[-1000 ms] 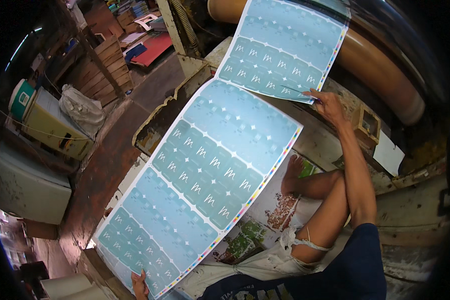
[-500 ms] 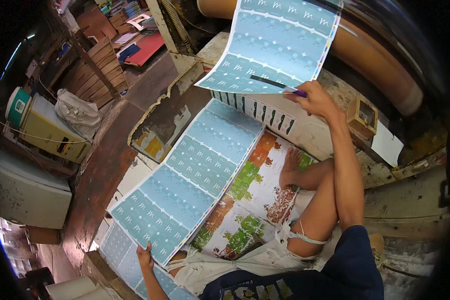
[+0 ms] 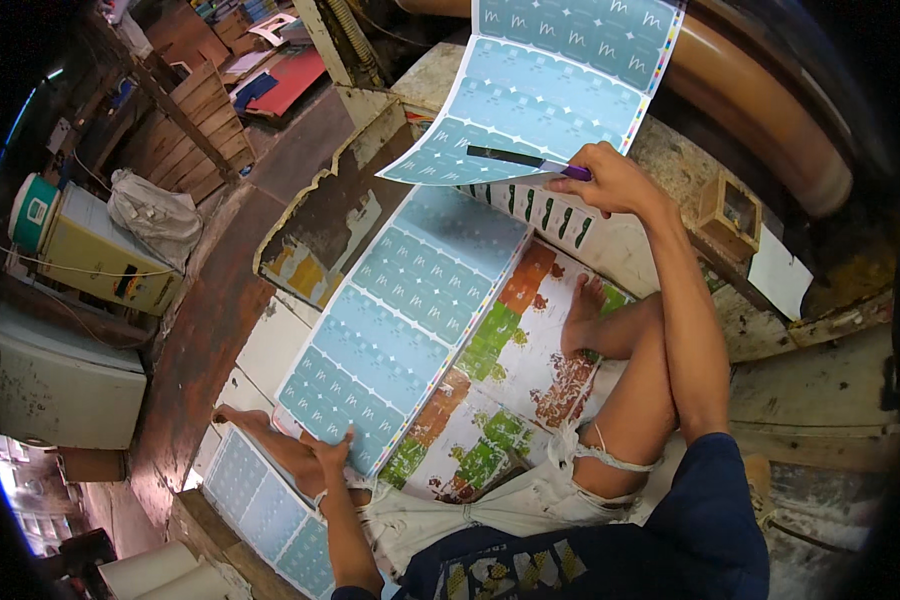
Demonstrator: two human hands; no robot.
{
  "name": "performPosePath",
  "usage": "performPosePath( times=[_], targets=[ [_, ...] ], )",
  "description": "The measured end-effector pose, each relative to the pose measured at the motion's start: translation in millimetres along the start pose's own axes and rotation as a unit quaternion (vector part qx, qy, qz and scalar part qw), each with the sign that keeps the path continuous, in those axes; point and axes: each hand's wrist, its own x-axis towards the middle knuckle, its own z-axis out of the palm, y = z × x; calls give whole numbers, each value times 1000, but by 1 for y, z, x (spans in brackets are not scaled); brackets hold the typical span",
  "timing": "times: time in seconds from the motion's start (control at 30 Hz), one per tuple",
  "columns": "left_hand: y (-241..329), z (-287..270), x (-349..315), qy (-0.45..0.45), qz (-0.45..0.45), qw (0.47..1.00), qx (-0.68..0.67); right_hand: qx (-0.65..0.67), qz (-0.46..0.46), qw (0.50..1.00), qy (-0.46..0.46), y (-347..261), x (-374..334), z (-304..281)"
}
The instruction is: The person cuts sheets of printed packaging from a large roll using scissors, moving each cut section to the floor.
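Resting beneath left hand (image 3: 332, 448): printed sheet (image 3: 410, 320)

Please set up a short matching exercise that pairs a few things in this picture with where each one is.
Things:
1. right hand
2. left hand
3. bare foot
4. pale blue printed sheet

Places:
a. on the paint-flecked white board
b. on the near end of the flat sheet
c. holding a dark strip on the raised sheet
d. lying flat ahead of the knees

Pairs: 1-c, 2-b, 3-a, 4-d
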Motion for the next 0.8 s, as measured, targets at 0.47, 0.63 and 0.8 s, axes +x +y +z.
performPosePath(
  times=[0.47, 0.63, 0.8],
  targets=[
    [56, 46, -76, -169, -228, 942, 179, -11, -15, 976, -215, -11, -4, 19],
    [92, 50, -98, -14, -49, 977, 207, 11, -67, 935, -347, -33, 5, 49],
    [295, 33, -107, -257, -13, 876, -408, 1, -63, 920, -387, -45, -7, 64]
  ],
)
